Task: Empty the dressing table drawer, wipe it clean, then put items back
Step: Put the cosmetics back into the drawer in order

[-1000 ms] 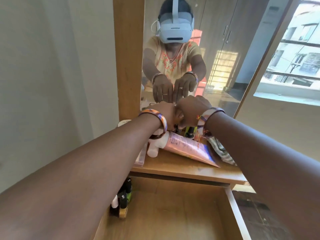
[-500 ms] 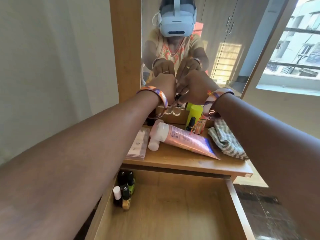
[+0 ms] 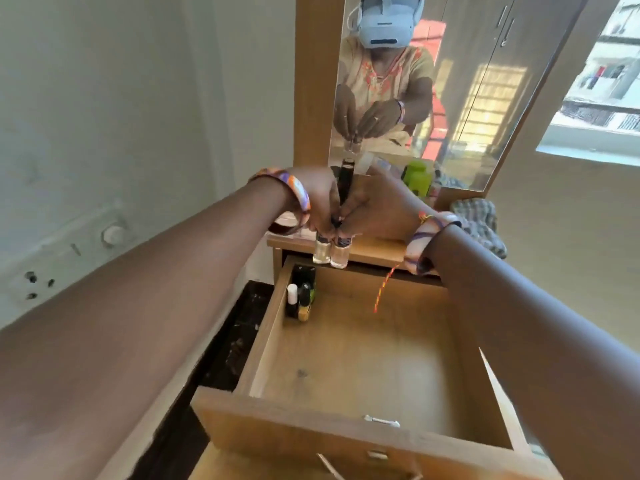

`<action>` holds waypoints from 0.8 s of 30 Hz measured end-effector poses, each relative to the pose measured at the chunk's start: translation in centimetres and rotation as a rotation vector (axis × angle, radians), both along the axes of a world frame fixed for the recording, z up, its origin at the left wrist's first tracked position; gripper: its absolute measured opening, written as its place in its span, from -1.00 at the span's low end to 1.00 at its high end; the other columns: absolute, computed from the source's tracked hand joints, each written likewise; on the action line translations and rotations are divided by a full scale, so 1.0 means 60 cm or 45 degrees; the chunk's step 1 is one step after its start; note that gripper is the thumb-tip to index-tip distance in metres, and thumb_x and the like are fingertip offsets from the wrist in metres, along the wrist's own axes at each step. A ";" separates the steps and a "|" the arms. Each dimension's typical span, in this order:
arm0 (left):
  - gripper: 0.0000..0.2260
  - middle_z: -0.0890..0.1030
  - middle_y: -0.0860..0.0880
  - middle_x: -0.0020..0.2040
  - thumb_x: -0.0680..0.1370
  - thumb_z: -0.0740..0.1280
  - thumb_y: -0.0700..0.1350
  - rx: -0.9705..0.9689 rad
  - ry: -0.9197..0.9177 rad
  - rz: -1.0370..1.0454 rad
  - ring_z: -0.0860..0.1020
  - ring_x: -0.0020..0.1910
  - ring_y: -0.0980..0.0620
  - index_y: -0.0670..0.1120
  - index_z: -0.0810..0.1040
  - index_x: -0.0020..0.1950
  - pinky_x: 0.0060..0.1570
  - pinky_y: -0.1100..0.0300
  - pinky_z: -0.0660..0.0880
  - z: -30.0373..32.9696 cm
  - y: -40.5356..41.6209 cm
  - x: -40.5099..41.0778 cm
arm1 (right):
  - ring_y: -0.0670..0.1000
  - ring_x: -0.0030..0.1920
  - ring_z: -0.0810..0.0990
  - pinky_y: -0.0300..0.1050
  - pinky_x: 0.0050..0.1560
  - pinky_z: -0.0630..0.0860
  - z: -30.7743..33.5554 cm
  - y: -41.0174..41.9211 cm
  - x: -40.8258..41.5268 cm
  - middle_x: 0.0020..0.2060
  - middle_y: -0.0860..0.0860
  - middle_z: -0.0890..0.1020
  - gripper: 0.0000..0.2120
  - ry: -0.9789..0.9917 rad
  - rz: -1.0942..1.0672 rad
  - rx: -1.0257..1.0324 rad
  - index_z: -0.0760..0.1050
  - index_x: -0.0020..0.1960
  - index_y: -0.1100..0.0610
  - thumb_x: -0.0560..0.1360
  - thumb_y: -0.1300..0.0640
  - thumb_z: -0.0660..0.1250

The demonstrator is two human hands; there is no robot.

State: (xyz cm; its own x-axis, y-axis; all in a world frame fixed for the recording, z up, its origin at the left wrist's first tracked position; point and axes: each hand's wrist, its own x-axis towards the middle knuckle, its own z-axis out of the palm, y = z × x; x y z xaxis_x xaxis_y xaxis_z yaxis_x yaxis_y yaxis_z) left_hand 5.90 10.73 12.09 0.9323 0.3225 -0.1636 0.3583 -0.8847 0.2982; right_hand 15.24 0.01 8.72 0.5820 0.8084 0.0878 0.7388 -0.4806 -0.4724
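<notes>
No text, brand, number or sign can be read anywhere here. The right one of the two small clear bottles (image 3: 339,252) held over the far edge of the drawer (image 3: 346,441) carries a dark label band near its neck, but its print is too small and blurred to make out. The headset (image 3: 388,20) reflected in the mirror (image 3: 485,81) shows a faint mark on its front, also illegible.

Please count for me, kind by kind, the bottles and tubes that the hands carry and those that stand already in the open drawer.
Clear bottles held by the hands: 2
Dark tube held between the hands: 1
Small bottles in the drawer's back left corner: about 4, packed too tightly for a sure count
Total: about 7
</notes>
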 end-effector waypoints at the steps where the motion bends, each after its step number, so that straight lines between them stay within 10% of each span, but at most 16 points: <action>1: -0.76 0.67 -0.08 -0.09 0.39 0.48 -0.16 -0.004 0.029 0.022 0.55 -0.22 0.03 -0.15 0.68 0.04 -0.35 0.30 0.44 -0.026 -0.003 -0.017 | -0.09 -0.14 0.61 -0.25 -0.22 0.55 -0.055 0.006 0.018 -0.31 -0.07 0.66 -0.83 0.053 -0.032 -0.041 0.67 -0.11 0.05 0.30 0.09 0.47; 4: -0.72 0.68 -0.09 -0.07 0.32 0.53 -0.15 0.004 0.050 0.118 0.62 -0.13 -0.04 -0.15 0.68 0.01 -0.18 0.17 0.51 -0.101 -0.012 -0.055 | -0.09 -0.13 0.64 -0.05 -0.17 0.65 -0.180 0.005 0.037 -0.34 -0.06 0.67 -0.77 0.112 0.054 -0.363 0.57 0.10 0.04 0.46 0.04 0.35; 9: -0.77 0.67 -0.14 -0.04 0.31 0.52 -0.25 0.013 0.022 0.233 0.63 -0.09 -0.10 -0.19 0.65 -0.05 -0.15 0.17 0.53 -0.184 -0.023 -0.083 | 0.02 -0.13 0.63 -0.19 -0.15 0.57 -0.153 -0.008 -0.102 -0.17 0.02 0.64 -0.80 0.262 0.004 -0.120 0.54 -0.26 0.03 0.25 0.24 0.52; 24: -0.85 0.65 -0.12 -0.03 0.45 0.39 -0.23 0.267 0.126 0.153 0.62 -0.08 -0.12 -0.12 0.63 0.00 -0.22 0.17 0.46 -0.217 -0.028 -0.103 | -0.01 -0.16 0.55 -0.24 -0.16 0.53 -0.205 0.007 -0.124 -0.12 0.07 0.60 -0.77 0.420 -0.019 -0.064 0.57 -0.06 0.19 0.30 0.28 0.51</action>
